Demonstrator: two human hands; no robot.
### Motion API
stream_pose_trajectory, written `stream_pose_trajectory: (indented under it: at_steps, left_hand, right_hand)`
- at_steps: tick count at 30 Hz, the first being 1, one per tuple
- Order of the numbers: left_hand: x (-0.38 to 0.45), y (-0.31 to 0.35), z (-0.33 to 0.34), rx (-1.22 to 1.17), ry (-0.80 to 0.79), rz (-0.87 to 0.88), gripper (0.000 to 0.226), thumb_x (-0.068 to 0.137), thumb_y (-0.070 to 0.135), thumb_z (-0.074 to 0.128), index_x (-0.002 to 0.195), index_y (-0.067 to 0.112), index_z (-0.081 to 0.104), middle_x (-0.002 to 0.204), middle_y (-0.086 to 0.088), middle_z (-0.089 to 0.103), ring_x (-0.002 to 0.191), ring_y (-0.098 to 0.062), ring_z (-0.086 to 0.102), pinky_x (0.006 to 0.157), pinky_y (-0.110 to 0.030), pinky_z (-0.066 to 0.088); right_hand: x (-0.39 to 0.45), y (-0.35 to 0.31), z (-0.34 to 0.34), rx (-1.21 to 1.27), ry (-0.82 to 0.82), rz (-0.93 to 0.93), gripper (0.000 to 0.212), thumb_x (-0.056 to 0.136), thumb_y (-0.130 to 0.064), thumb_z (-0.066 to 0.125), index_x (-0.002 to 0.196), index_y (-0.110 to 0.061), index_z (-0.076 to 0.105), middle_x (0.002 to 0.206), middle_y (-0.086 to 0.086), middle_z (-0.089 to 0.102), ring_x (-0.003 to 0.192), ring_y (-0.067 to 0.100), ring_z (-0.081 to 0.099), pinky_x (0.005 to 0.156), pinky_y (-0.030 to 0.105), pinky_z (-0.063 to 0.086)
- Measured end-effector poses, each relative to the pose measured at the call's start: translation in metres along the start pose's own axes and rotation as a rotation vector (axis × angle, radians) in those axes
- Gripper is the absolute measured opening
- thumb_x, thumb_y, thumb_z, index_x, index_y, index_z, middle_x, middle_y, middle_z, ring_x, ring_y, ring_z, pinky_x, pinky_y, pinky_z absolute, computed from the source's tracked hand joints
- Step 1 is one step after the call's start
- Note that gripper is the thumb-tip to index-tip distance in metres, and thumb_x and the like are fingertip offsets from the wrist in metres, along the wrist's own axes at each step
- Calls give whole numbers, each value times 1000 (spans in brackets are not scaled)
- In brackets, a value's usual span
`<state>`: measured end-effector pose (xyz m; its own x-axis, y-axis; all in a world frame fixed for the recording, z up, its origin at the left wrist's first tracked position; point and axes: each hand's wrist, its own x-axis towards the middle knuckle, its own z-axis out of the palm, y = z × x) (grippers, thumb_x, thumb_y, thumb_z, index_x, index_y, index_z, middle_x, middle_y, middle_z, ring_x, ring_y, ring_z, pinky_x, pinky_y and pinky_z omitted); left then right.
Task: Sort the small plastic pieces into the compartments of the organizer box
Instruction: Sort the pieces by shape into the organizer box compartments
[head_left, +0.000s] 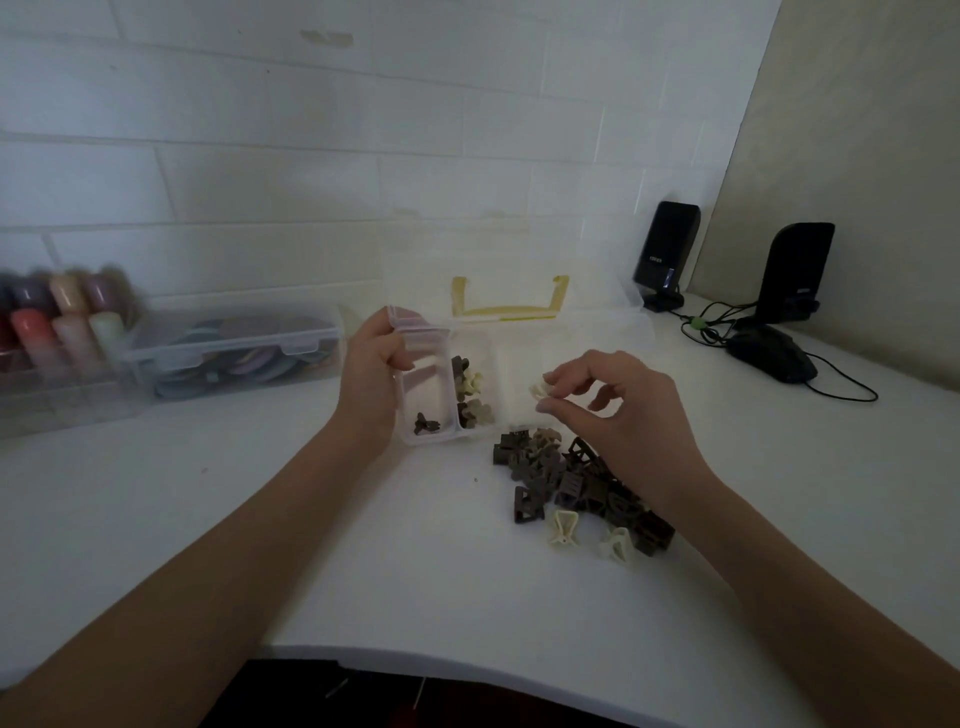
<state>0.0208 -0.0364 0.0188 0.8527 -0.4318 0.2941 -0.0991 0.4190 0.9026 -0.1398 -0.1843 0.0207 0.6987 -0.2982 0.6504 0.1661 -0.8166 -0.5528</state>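
White desk (208, 519), dim light. Clear box (441, 395) sits mid-desk, its lid up behind with a yellow handle (506, 304). Left hand (371, 379) grips the box's left wall, fingers curled over the rim. Nearest left compartment: one dark clip (426, 423). Compartment beside it: several clips (470, 389), dark and cream mixed. Right hand (618, 415) hovers above the box's right part, thumb and fingertips pinching a cream clip (540, 391). Pile (576, 483) of mostly brown clips lies on the desk just right of the box front, under the right wrist; two cream ones at its near edge. Far left: lidded bin (234, 348) and blurred pastel rolls (62, 317). Far right: two black speakers (667, 254), mouse (771, 353), cables.
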Motion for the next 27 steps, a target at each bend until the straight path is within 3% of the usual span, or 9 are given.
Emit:
stream_pose_trajectory:
  at_steps: [5,11,14,16,20,24,27]
  left_hand:
    - [2,6,-1,43,-145,-57,38,46,0,35,78,11,53,77,-3,64,86,-21,64,78,-35,52]
    - [1,7,-3,100,-172,-77,39,46,-1,37,79,13,52,85,-6,62,94,-25,61,91,-44,48]
    - [1,8,-3,119,-163,-83,38,47,0,37,79,13,52,86,-6,62,98,-27,59,92,-44,47]
    - [1,8,-1,112,-145,-92,39,46,-1,37,79,13,53,85,-6,62,96,-28,59,88,-42,48]
    - [2,3,2,102,-53,-86,34,49,0,39,77,12,54,88,-9,62,95,-30,60,83,-41,52]
    - [4,0,-1,88,6,-95,14,61,8,59,72,15,54,90,-13,57,93,-31,57,77,-37,54]
    - [6,-2,-3,73,48,-94,13,69,6,63,71,16,56,88,-12,58,92,-31,55,78,-37,54]
  right_hand:
    - [-1,0,2,-99,28,-44,12,74,-22,76,71,-23,65,84,-20,57,75,1,47,63,9,36]
    - [-4,-1,7,-182,-46,-127,13,77,-20,74,74,-26,62,79,-20,55,75,0,45,66,10,37]
    - [-2,2,8,-293,-71,-192,4,80,-18,72,83,-20,71,88,-11,62,84,4,47,72,18,40]
    - [0,5,5,-323,-64,-220,10,82,-19,69,91,-20,74,93,-7,63,86,7,48,75,22,41]
    - [6,2,-15,-252,-89,-128,14,83,-19,67,93,-28,72,80,-19,61,74,2,52,69,6,35]
    - [11,2,-29,-170,-392,-87,15,81,-17,70,87,-31,72,85,-18,68,82,2,58,68,7,40]
    - [11,6,-26,-271,-320,-138,17,82,-17,69,91,-30,74,92,-14,65,83,1,49,70,9,37]
